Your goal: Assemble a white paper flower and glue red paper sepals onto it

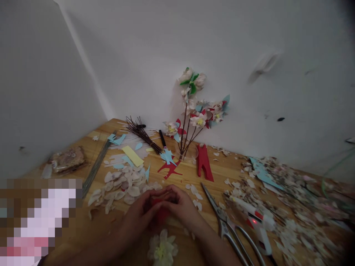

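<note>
Close together over the table, my left hand [142, 208] and my right hand [181, 205] are both closed around a red paper piece [159, 214]. Thumbs and fingertips meet over it and hide part of its outline. Just below the hands lies a white flower with a yellow centre [162, 247], petals spread. A pile of loose whitish petals [126, 183] sits beyond my left hand. Metal scissors [222, 216] rest beside my right forearm, handles toward me. Further right is a white glue gun [259, 229] with a red light glowing on it.
Against the wall, artificial flowers on brown stems [185, 118] stand in a clear holder. Red cut sheets [204, 162], a bundle of brown twigs [146, 136], a yellow strip [133, 156] and thin wires [97, 164] lie behind. Dried petals [299, 225] cover the right side.
</note>
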A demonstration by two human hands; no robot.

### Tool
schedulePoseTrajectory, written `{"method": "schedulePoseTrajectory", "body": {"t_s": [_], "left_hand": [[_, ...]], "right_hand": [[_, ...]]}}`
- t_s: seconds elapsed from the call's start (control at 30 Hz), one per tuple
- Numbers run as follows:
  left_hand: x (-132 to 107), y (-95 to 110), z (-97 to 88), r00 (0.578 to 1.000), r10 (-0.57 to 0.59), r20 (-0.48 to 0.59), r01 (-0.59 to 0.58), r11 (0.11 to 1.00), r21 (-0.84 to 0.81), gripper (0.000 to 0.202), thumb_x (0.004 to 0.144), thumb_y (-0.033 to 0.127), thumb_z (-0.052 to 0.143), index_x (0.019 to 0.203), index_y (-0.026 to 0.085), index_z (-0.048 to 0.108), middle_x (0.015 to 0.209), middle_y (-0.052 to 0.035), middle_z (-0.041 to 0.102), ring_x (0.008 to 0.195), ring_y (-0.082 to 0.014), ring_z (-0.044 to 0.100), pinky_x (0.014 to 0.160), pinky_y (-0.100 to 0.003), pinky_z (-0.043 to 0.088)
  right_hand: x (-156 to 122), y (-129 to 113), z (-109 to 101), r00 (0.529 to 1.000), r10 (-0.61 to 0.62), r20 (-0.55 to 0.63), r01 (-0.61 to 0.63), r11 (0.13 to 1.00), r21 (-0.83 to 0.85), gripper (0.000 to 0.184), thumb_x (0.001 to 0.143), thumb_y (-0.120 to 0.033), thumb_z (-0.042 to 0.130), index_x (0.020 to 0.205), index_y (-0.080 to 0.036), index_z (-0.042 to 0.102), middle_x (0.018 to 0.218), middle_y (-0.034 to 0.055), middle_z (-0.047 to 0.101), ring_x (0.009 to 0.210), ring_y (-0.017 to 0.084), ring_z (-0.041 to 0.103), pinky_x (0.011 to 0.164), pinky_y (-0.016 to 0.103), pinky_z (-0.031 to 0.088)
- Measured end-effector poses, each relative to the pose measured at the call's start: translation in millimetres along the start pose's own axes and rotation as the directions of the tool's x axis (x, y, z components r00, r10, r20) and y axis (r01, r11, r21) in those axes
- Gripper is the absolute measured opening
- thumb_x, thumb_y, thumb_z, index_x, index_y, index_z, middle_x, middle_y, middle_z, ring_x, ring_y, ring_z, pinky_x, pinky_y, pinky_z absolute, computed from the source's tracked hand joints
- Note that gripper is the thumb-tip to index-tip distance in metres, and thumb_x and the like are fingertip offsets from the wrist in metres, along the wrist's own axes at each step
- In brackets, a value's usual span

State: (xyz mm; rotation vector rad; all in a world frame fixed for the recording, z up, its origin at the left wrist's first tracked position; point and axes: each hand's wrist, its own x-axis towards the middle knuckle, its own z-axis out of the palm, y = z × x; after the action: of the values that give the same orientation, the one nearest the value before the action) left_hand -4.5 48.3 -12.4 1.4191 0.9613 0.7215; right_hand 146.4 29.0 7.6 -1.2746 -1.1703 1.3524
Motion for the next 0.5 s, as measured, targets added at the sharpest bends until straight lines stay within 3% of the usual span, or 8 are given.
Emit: {"method": "schedulePoseTrajectory", "body": {"t_s": [0.1,0.3,0.5], "left_hand": [[2,0,-2.6,1.0,0.027,0.007,-0.028,0.995,0.091,0.031,0.078,0.035,0.054,0.103,0.017,0.059,0.076,-0.0041,0.066,0.069,-0.0203,0.06,0.061,-0.029,0.046],[-1,3,-8.9,0.998,0.064,0.007,-0.064,0.966,0.249,0.015,0.077,0.033,0.056,0.08,0.022,0.066,0.069,-0.0007,0.065,0.066,-0.0183,0.057,0.062,-0.027,0.04],[0,7,-13.7,0.974,0.225,-0.018,-0.197,0.886,0.42,0.02,0.077,0.029,0.057,0.094,0.026,0.066,0.097,-0.0038,0.062,0.081,-0.0196,0.059,0.072,-0.03,0.043]], "right_hand": [[2,1,-7,1.0,-0.001,-0.008,0.0,1.0,-0.016,0.016,0.06,-0.02,0.068,0.075,-0.021,0.064,0.062,-0.0041,0.065,0.06,0.014,0.06,0.059,0.025,0.042],[-3,4,-18,0.993,-0.022,-0.119,0.011,0.996,-0.094,0.011,0.062,-0.023,0.066,0.07,-0.021,0.059,0.062,-0.0049,0.061,0.058,0.013,0.057,0.058,0.025,0.041],[-14,3,-11,0.986,-0.058,-0.154,0.025,0.978,-0.207,0.027,0.063,-0.016,0.064,0.088,-0.022,0.056,0.082,-0.0021,0.06,0.061,0.012,0.056,0.06,0.026,0.045]]}}
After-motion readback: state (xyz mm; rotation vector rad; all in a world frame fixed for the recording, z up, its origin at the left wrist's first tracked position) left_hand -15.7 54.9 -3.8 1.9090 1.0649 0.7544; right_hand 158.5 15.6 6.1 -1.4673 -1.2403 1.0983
